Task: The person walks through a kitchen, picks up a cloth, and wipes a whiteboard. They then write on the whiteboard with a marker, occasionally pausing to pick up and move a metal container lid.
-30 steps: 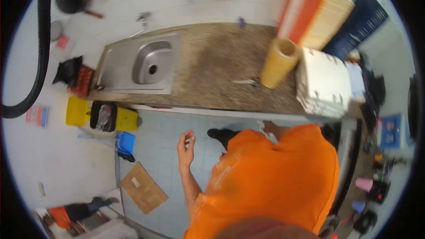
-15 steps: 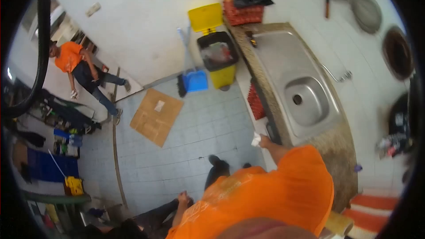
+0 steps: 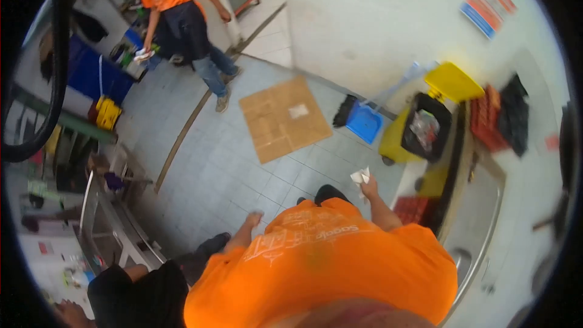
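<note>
Scrap of crumpled white paper (image 3: 360, 176) pinched in right hand (image 3: 368, 188), held out clear of orange shirt (image 3: 328, 255), near open yellow bin with black liner (image 3: 393, 143) | left hand (image 3: 252, 218) hanging by side, blurred, grip cannot be told

Crumpled white paper (image 3: 360, 176) in the right hand (image 3: 369, 189).
The paper was a small, creased white scrap, pinched at the fingertips with its bunched edges sticking up past them. It was held above the tiled floor (image 3: 243, 170), near the yellow bin (image 3: 396, 140) but not touching it.
</note>
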### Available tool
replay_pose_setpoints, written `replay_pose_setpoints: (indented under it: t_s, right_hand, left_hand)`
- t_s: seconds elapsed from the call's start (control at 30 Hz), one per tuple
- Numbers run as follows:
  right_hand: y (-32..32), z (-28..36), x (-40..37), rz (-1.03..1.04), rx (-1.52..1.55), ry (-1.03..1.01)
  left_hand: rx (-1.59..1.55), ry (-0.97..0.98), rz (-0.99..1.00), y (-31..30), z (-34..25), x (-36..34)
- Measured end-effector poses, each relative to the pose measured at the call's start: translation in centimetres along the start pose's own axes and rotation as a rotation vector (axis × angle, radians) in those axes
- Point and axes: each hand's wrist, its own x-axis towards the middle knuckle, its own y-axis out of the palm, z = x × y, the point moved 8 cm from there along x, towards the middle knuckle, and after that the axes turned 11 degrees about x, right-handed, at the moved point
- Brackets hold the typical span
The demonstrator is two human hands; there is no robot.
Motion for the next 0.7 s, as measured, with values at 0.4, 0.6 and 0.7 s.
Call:
replay_pose_setpoints:
  t_s: [0.4, 0.6, 0.7]
  right_hand:
    - [7.0, 3.7, 33.0, 0.259, -0.229, 0.07]
    - [22.8, 16.6, 61.8, 0.428, -0.165, -0.27]
    - [30.7, 35.2, 67.6, 0.395, -0.169, -0.268]
  left_hand:
    - [-1.004, -0.147, -0.381, -37.8, -4.8, 30.5]
    - [-1.101, -0.547, -0.397, -33.4, 3.7, 28.2]
    - [0.002, -0.441, -0.477, -28.8, 4.3, 26.3]
